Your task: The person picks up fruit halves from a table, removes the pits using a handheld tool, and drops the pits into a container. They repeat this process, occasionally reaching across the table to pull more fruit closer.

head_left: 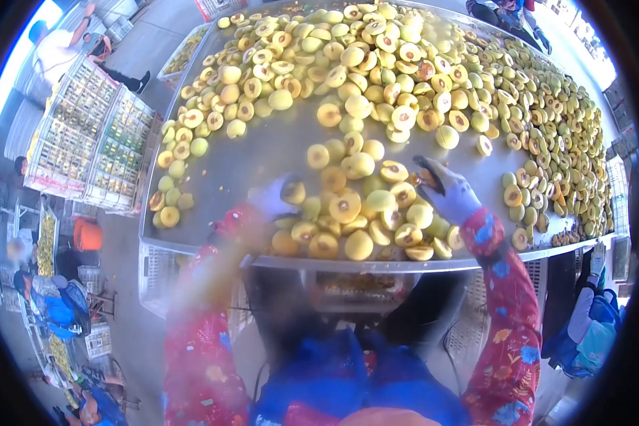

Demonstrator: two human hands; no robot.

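A broad metal desk (231, 163) carries halved yellow-green fruit, its largest mound (366, 60) heaped along the far edge and a dense spread (554, 121) reaching down the right edge to the near-right corner. A smaller pile (345, 206) sits at the middle of the near edge, between a worker's gloved hands. The right hand (447, 190), at the pile's right side, has bent fingers; whether it holds anything cannot be told. The left hand (271, 197) curves at the pile's left side around a single fruit half (293, 192), blur hiding whether it is gripped. The foremost halves crowd the near edge: a hard sweep toward the worker could tip some over, and overloading the pile could make it slump.
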